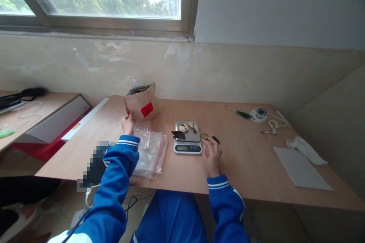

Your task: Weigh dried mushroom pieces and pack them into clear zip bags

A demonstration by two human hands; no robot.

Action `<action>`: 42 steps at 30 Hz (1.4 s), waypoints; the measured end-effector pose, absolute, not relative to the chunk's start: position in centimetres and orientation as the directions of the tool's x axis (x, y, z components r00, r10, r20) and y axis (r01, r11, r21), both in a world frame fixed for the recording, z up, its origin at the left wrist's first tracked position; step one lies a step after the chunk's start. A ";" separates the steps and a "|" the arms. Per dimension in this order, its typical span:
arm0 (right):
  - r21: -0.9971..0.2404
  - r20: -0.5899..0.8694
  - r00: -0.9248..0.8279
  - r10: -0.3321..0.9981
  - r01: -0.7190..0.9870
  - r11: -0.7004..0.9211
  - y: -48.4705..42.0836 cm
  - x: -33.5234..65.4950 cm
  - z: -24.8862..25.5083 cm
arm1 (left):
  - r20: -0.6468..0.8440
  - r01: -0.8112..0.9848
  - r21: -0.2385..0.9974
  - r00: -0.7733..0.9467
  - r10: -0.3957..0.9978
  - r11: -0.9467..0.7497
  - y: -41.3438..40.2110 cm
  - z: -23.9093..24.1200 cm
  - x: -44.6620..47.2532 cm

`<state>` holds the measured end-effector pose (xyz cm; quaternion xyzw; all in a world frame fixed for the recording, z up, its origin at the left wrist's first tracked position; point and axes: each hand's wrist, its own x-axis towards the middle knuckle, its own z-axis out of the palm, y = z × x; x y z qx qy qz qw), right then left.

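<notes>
At the left, my left hand [127, 123] grips the lower left edge of a brown paper pouch [135, 106] with a red label; its top gapes. A small digital kitchen scale [187, 147] sits before me. On its metal plate lie several pale, dried-looking pieces [183, 128] and a dark, leaf-like piece [178, 135] jutting past the left edge. Just right of the scale, my right hand [211, 156] rests low with fingers extended and somewhat apart. By its fingertips are a tan piece [204, 136] and a dark piece [216, 140]; whether they are touched is unclear.
Clear zip bags [149, 155] lie flat between my left arm and the scale. Farther right are a green-handled screwdriver [243, 114], a white dome camera [259, 114] with its cable, a grey sheet [302, 169] and a white cloth [306, 150]. A bottle top [135, 81] shows behind the pouch.
</notes>
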<state>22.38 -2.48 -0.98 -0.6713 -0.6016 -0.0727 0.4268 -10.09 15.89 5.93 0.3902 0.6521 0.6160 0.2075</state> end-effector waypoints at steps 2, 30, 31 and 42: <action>-0.449 0.596 0.159 0.787 0.879 0.162 -2.2 20.4 -0.3 | 0.163 0.200 0.979 -0.645 0.747 -0.041 16.3 6.0 -10.1; -0.620 0.455 0.248 0.855 0.778 0.104 -7.5 17.9 -0.9 | -0.112 0.344 0.902 -0.397 0.911 0.260 8.3 4.5 -6.3; -0.624 0.445 0.236 0.864 0.774 0.110 -7.8 17.6 -1.0 | -0.121 0.345 0.907 -0.339 0.933 0.242 8.2 4.4 -6.5; -0.717 0.388 0.228 0.893 0.683 0.137 -8.0 16.6 -0.8 | 0.130 0.788 0.615 -0.080 0.988 -0.017 1.9 0.3 -5.7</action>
